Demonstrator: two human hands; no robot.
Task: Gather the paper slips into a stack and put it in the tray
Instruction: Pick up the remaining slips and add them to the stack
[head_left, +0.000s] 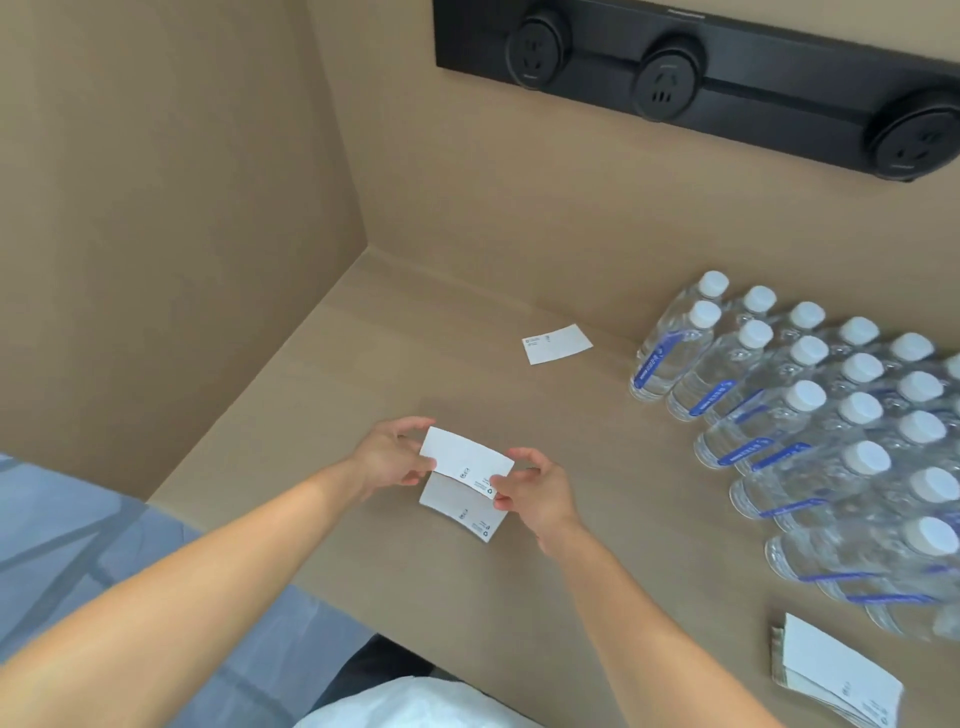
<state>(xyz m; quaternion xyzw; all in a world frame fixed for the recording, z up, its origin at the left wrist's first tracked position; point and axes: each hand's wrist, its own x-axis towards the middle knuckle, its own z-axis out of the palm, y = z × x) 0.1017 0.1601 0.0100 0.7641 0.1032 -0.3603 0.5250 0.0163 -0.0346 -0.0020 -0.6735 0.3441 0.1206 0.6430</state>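
Observation:
A white paper slip (465, 460) with small print at one end is held just above the tan counter. My left hand (389, 457) pinches its left end and my right hand (535, 488) pinches its right end. Directly under it a second slip (460, 509) lies flat on the counter, partly covered by the held one. A third slip (556, 344) lies alone farther back, toward the wall. At the lower right edge sits a stack of slips (836, 675). No tray is in view.
Several rows of clear water bottles (810, 415) with white caps and blue labels fill the right side of the counter (363, 338). A black socket strip (727, 78) is mounted on the back wall. The counter's front edge runs diagonally at lower left.

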